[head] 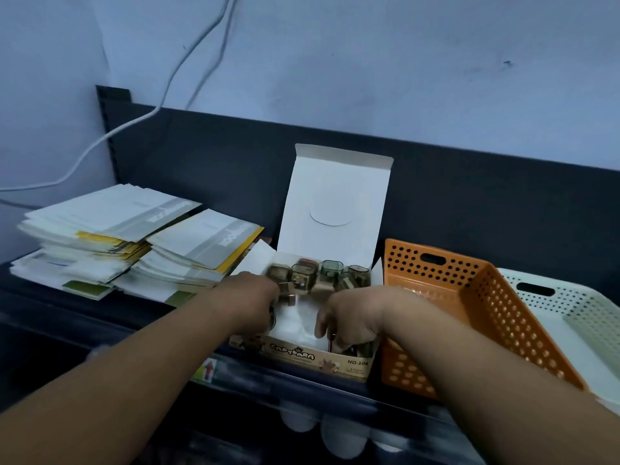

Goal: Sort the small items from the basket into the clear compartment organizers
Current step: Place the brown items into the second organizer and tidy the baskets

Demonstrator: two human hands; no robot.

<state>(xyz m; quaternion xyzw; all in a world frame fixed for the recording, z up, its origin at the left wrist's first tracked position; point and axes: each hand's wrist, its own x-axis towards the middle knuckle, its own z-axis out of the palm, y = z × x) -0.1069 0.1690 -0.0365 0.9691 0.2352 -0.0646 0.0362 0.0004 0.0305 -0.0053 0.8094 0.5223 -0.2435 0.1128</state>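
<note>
Both hands are inside the Capybara box (pixel 302 359). Left hand (pixel 250 297), at the box's left side, has fingers curled down among small stamp blocks (pixel 303 275); grip can't be told. Right hand (pixel 354 315), at the front-right corner, is curled, pinching a thin dark piece (pixel 330 342). Box front reads "CAPYBARA", "NO.104". Orange basket (pixel 486 307) sits just right of the box.

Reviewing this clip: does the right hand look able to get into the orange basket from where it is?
Probably yes: the right hand sits in the Capybara box directly beside the orange basket, whose top is open, with nothing between them.
</note>
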